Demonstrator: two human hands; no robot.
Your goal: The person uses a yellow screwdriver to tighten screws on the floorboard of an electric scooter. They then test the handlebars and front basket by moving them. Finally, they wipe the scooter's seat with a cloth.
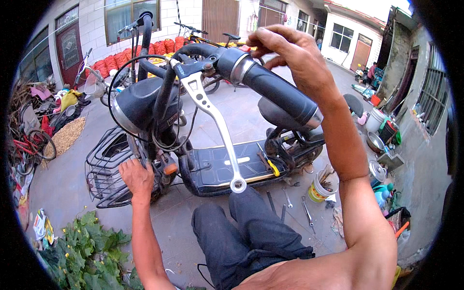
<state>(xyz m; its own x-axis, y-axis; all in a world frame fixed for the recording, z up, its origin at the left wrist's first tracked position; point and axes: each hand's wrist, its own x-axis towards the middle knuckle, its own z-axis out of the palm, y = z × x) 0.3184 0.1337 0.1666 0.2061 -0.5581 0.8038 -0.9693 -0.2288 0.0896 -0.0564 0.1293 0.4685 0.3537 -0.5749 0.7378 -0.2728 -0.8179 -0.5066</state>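
An electric scooter stands crosswise in front of me, its black footboard (212, 164) low in the middle. My left hand (137, 179) rests at the front, between the black wire basket (108, 166) and the fork. Its fingers curl around a part there that they hide. High up, my right hand (295, 50) is raised beside the black handlebar grip (280, 92), fingers bent but apart, nothing visible in them. A silver brake lever (217, 123) extends from the bar toward my knees. The round black headlight housing (137, 106) is left of it, with loose cables around.
On the footboard lies a yellow-handled screwdriver (273, 166). Wrenches (308, 212) are on the ground near a white bucket (322, 186) of tools. Leafy green plants (89, 246) grow at lower left. Red sacks (113, 62) and a bicycle (198, 36) line the back wall.
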